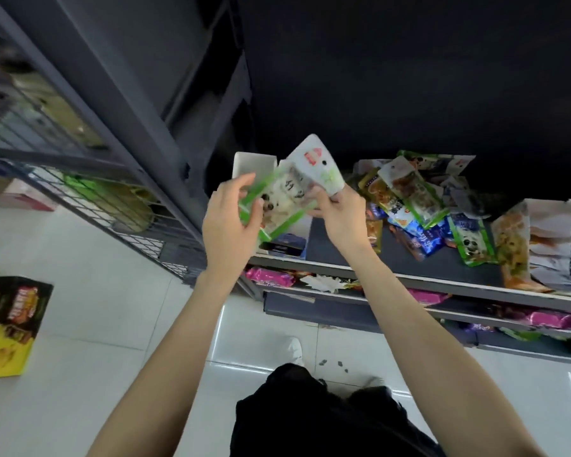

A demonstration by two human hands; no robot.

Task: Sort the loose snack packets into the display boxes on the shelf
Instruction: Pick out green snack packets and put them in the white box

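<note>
Just above the front edge of the shelf, both hands are up and busy with packets. The left hand has its fingers and thumb curled round a small stack of green-edged packets, gripping it by the left side. The right hand pinches the stack's right edge and also holds a white packet, which stands up and tilts away from the rest. Right behind the stack is a white display box at the left end of the shelf; whether anything lies in it cannot be seen. Farther right, a heap of loose packets in green, blue and orange is spread over the shelf, reaching to more boxes at the right end that look partly filled. Judging by that heap, the sorting is under way but far from finished, with most packets yet to be boxed.
</note>
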